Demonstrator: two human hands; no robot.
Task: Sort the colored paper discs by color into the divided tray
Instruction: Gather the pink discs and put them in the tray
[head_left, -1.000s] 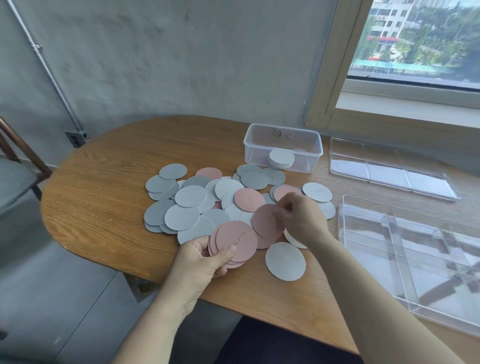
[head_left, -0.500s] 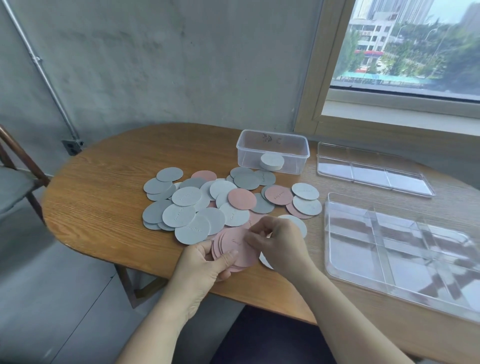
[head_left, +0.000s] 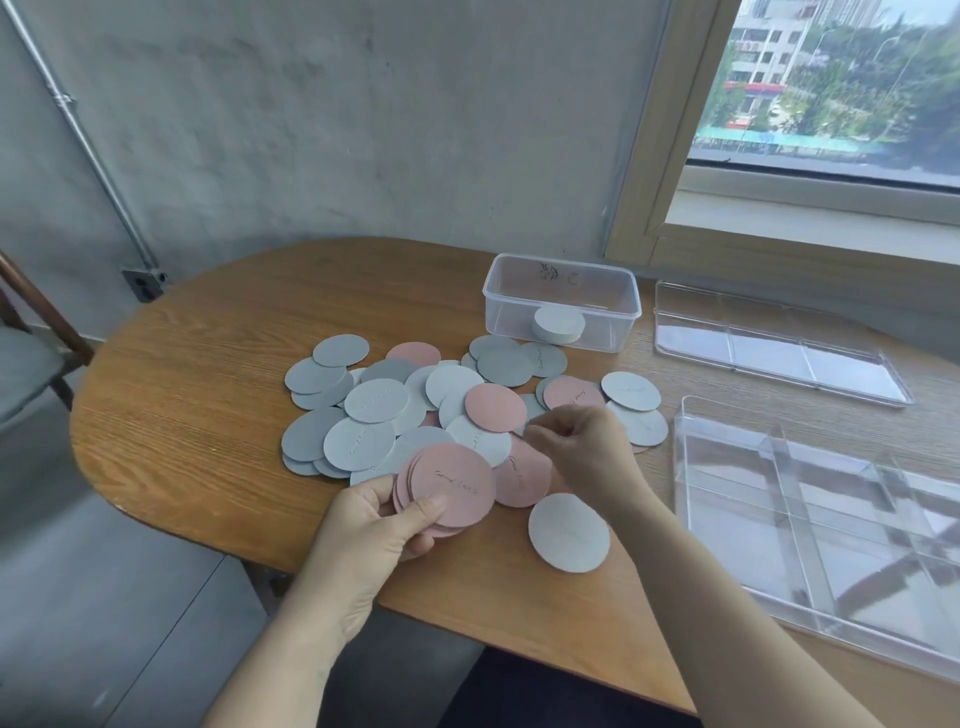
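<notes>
My left hand (head_left: 363, 525) grips a stack of pink discs (head_left: 449, 486) just above the table's near edge. A loose pile of grey, white and pink discs (head_left: 374, 400) is spread over the middle of the wooden table (head_left: 182, 415). My right hand (head_left: 589, 452) hovers over the right part of the pile with its fingers curled. Its fingertips are at the edge of a pink disc (head_left: 522, 480), and whether they pinch it is unclear. A single white disc (head_left: 569, 532) lies apart near the front. The clear divided tray (head_left: 795, 499) stands at the right.
A clear plastic box (head_left: 561, 280) with a stack of white discs (head_left: 558, 325) stands behind the pile. A flat clear lid (head_left: 779, 353) lies at the back right under the window. A chair (head_left: 31, 364) stands left of the table.
My right hand laid a pink disc on the stack in my left hand, then went back up to the pile. The single white disc near the front is uncovered again.
</notes>
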